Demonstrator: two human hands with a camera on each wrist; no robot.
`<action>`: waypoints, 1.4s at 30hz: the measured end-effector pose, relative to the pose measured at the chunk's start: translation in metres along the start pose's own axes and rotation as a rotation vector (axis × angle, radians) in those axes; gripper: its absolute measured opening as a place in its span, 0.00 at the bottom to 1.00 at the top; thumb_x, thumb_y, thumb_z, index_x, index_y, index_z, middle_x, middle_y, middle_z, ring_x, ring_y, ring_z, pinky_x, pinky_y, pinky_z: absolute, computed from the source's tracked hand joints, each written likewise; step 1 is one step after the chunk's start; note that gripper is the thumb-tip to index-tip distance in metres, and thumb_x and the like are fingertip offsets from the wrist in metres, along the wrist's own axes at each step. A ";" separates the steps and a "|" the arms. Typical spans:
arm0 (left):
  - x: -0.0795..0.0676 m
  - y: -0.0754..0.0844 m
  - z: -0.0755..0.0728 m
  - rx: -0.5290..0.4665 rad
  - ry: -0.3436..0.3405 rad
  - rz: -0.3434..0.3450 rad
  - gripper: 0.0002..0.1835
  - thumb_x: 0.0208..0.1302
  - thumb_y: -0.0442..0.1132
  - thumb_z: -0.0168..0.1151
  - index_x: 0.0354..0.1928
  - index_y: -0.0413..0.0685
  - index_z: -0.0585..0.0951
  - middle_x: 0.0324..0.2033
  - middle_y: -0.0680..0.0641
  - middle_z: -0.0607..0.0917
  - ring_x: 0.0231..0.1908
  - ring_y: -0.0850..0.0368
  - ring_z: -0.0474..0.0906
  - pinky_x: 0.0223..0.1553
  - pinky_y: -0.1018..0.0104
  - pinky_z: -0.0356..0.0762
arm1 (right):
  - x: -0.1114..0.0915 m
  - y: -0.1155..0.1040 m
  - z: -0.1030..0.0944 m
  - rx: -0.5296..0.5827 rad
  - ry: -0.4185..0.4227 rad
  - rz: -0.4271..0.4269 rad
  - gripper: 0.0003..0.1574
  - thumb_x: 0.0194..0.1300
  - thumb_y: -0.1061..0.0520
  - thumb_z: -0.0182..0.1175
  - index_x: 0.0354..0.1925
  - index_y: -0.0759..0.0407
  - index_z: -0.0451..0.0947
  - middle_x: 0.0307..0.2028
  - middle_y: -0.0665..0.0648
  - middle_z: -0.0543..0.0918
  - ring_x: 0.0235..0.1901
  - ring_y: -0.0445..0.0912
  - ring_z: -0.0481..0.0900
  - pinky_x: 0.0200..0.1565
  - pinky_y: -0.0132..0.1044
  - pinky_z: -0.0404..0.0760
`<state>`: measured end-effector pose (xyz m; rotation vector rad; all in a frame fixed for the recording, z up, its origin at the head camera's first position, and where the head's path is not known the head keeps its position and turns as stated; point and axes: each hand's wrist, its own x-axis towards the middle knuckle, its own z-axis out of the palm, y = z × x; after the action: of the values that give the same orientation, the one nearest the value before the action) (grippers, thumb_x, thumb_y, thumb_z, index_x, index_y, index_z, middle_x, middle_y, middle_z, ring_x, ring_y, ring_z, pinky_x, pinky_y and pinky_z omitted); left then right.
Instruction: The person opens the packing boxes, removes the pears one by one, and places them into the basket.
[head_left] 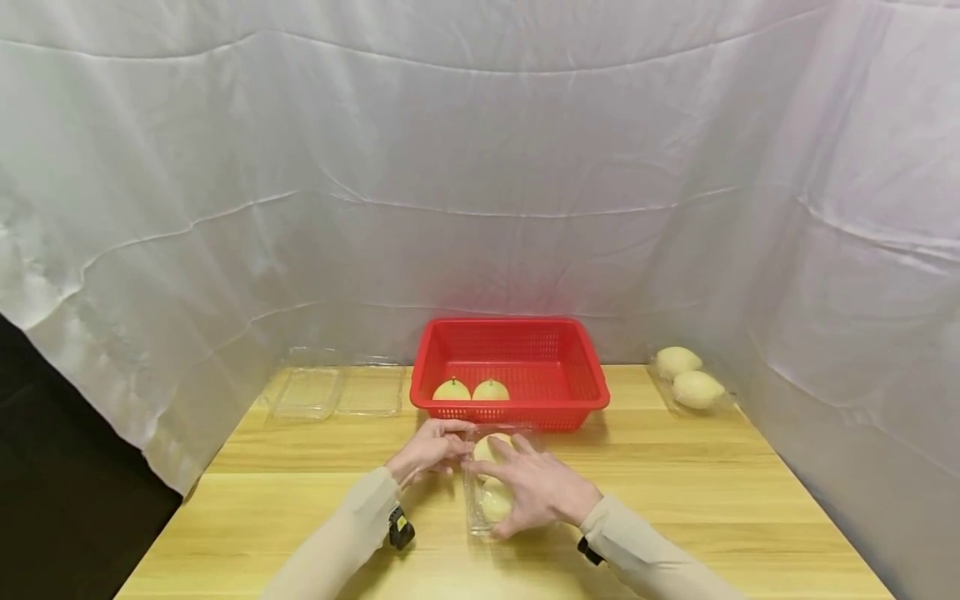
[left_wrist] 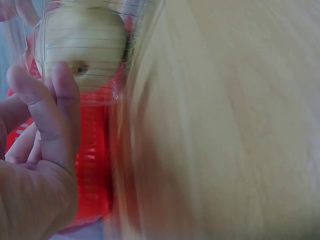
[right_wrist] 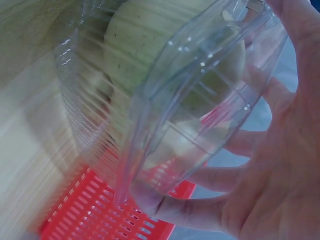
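A clear plastic clamshell box [head_left: 480, 525] lies at the middle of the table, with two pale yellow-green pears [head_left: 496, 500] inside. My left hand [head_left: 431, 447] is at the box's far left side. In the left wrist view its thumb and forefinger pinch the ribbed plastic edge, close to a pear [left_wrist: 95, 42] with a dark end. Over the top of the box spreads my right hand [head_left: 536, 483], thumb toward the near end and fingers across the lid. Through the plastic [right_wrist: 165, 115] in the right wrist view, parts of those fingers show.
Right behind the box stands a red plastic basket [head_left: 592, 392] holding two pears [head_left: 452, 389]. Clear clamshell boxes [head_left: 307, 392] sit at the back left. At the back right, two yellow fruits [head_left: 697, 389] lie on clear plastic. Grey cloth [head_left: 510, 167] encloses the table.
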<state>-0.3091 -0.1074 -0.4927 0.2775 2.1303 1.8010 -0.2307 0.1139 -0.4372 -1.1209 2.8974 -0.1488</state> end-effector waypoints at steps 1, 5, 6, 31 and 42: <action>0.000 0.000 0.000 0.003 0.008 -0.004 0.25 0.62 0.34 0.63 0.62 0.40 0.76 0.33 0.46 0.88 0.23 0.61 0.80 0.19 0.72 0.74 | 0.000 0.000 0.000 0.001 -0.003 0.002 0.58 0.42 0.27 0.70 0.71 0.25 0.58 0.74 0.58 0.58 0.69 0.61 0.61 0.49 0.68 0.75; 0.001 0.001 0.003 -0.004 0.042 -0.010 0.25 0.61 0.34 0.65 0.61 0.39 0.77 0.30 0.45 0.88 0.21 0.61 0.80 0.18 0.72 0.75 | 0.000 0.000 0.000 0.013 -0.008 0.012 0.58 0.42 0.27 0.70 0.71 0.25 0.59 0.74 0.58 0.57 0.70 0.63 0.60 0.50 0.69 0.74; 0.001 0.001 0.004 -0.003 0.052 -0.009 0.24 0.61 0.34 0.65 0.61 0.38 0.77 0.29 0.45 0.88 0.20 0.62 0.80 0.18 0.72 0.75 | 0.000 0.001 0.000 0.015 -0.006 0.012 0.58 0.42 0.27 0.70 0.71 0.25 0.59 0.74 0.58 0.57 0.70 0.63 0.59 0.50 0.69 0.74; -0.002 -0.004 0.009 0.053 0.102 0.070 0.19 0.66 0.34 0.61 0.57 0.34 0.78 0.20 0.49 0.82 0.17 0.61 0.79 0.21 0.68 0.80 | -0.005 0.000 0.009 0.075 0.052 0.016 0.61 0.40 0.27 0.73 0.71 0.27 0.59 0.76 0.60 0.53 0.70 0.69 0.57 0.47 0.73 0.73; -0.027 -0.003 0.000 0.027 -0.062 0.006 0.26 0.64 0.35 0.63 0.62 0.30 0.70 0.31 0.42 0.87 0.24 0.57 0.83 0.29 0.68 0.82 | -0.014 0.009 0.004 0.169 0.120 -0.052 0.59 0.44 0.26 0.71 0.71 0.32 0.59 0.76 0.61 0.51 0.71 0.67 0.56 0.50 0.74 0.71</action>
<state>-0.2844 -0.1178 -0.4921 0.3419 2.1148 1.7444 -0.2257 0.1294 -0.4421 -1.1970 2.8905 -0.4690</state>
